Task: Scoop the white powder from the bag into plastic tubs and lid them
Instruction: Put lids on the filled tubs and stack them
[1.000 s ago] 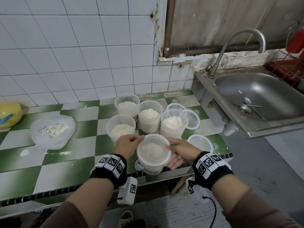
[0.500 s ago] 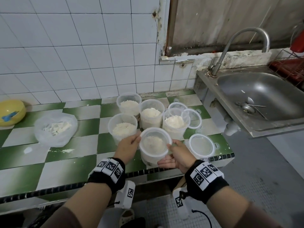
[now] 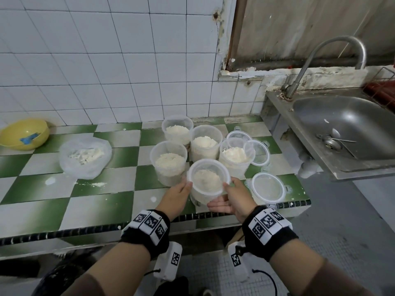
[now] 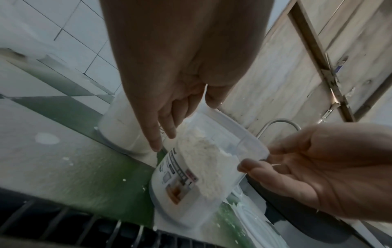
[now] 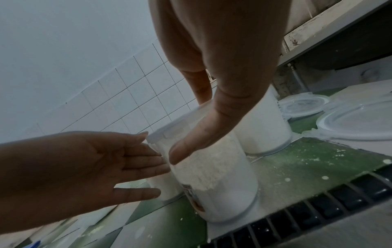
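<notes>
A clear plastic tub of white powder, lid on, stands near the front edge of the green-and-white counter. My left hand touches its left side with straight fingers; the thumb rests on the lid rim. My right hand lies against its right side, thumb flat on the wall and a finger at the rim. Behind it stand several unlidded tubs filled with powder. The powder bag sits open at the left.
Loose lids lie right of the tubs, one by the counter's front corner and another leaning on a tub. A yellow bowl sits far left. A steel sink with a tap adjoins on the right. Spilt powder dots the tiles.
Both hands moved the lidded tub away from me and lowered it onto the counter just in front of the open tubs.
</notes>
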